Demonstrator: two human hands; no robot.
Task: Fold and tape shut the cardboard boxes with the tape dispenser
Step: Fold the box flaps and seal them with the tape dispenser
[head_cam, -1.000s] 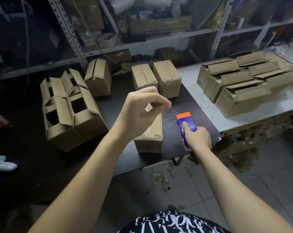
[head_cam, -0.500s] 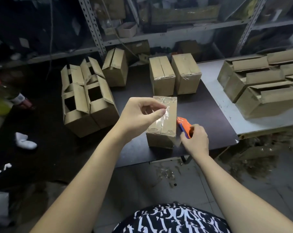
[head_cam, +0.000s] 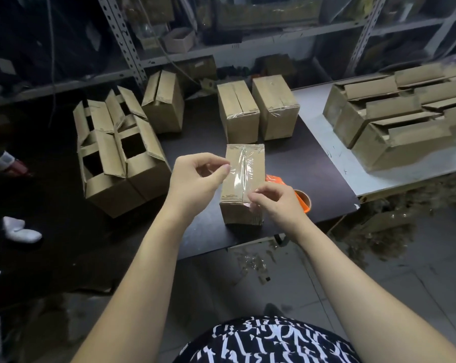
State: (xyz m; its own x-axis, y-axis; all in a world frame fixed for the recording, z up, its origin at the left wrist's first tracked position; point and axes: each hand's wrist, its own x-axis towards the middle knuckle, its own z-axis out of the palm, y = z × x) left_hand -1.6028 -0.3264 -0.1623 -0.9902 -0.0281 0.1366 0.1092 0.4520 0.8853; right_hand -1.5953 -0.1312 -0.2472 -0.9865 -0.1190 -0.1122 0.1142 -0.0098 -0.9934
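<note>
I find the left hand (head_cam: 195, 179) and right hand (head_cam: 276, 203) each pinching an end of a tape strip (head_cam: 238, 179) over the box (head_cam: 257, 163) at the near middle of the table (head_cam: 313, 166); judged risk: the strip, held askew, lands off the seam or creases.

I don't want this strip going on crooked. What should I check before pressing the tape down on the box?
1. Flaps of the box folded shut: ok.
2. Strip of tape along the top seam: ok.
3. Pinch of the left hand on the tape: ok.
4. Pinch of the right hand on its near end: ok.
5. Strip smooth, unwrinkled: cannot tell.
6. Path clear of the tape dispenser, lying right of the box: ok.
</note>
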